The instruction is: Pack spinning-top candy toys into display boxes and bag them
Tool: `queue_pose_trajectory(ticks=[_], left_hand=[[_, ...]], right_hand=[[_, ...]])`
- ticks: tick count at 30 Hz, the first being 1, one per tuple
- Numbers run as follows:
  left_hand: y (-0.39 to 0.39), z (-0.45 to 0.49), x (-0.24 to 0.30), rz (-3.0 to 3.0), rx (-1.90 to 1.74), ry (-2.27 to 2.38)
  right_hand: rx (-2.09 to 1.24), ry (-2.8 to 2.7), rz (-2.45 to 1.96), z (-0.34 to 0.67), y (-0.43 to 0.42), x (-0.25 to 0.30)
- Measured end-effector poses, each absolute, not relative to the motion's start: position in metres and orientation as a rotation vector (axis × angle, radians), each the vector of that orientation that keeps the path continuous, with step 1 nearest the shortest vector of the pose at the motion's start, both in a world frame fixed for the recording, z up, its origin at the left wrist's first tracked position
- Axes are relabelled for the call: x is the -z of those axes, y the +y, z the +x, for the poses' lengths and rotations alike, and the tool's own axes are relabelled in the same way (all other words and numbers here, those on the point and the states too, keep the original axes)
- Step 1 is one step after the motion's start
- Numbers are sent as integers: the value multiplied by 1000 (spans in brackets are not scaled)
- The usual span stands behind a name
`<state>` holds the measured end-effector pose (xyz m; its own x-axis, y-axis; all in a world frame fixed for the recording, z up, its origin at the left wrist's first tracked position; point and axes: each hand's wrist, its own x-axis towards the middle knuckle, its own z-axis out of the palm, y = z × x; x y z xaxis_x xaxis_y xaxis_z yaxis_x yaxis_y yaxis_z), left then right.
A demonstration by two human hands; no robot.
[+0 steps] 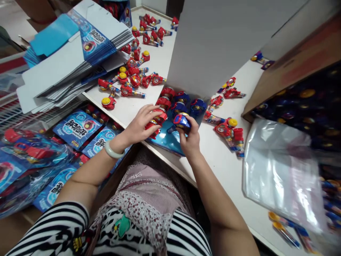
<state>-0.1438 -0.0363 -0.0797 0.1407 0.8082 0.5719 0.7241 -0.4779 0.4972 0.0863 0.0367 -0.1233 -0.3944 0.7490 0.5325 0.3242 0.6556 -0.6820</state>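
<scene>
My right hand (190, 138) grips a blue toy (182, 121) with a round, watch-like head and red trim, above a shiny blue tray or flat box (170, 140). Behind it on the tray stand several other blue toys (198, 106). My left hand (142, 122) reaches in from the left, its fingers and thumb around a red toy (160, 115) in a column of similar red toys. The undersides of these toys are hidden, as are some fingertips. A pale bangle (114, 149) circles my left wrist.
A tall grey-white panel (207, 42) rises behind the tray. Loose red toys (133, 90) with candy tubes lie on the white table (125, 106). Folded cartons (64, 71) are stacked left, above printed boxes (77, 128). Clear plastic bags (279, 174) and a brown carton (298, 60) stand right.
</scene>
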Motion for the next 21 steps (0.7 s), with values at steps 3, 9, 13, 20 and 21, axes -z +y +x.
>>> queue_pose_trajectory(ticks=[3,9,13,20,21], left_hand=[[-33,-143,89,2246,-1232,1508],[-37,-145,84,2199,-1158,1420],[-41,-152,77,2158,-1040,1406],[-17,-164,71,2079,-1059,1551],[-13,-164,71,2086,-1057,1573]], right_hand=[[-650,-2083,-852,82,36,128],[-817,-2314,-1097,89,26,98],[-906,-2278,-1061,145,69,74],[-342,-2165,-1766,225,275,80],[-334,-2201,-1763,222,301,83]])
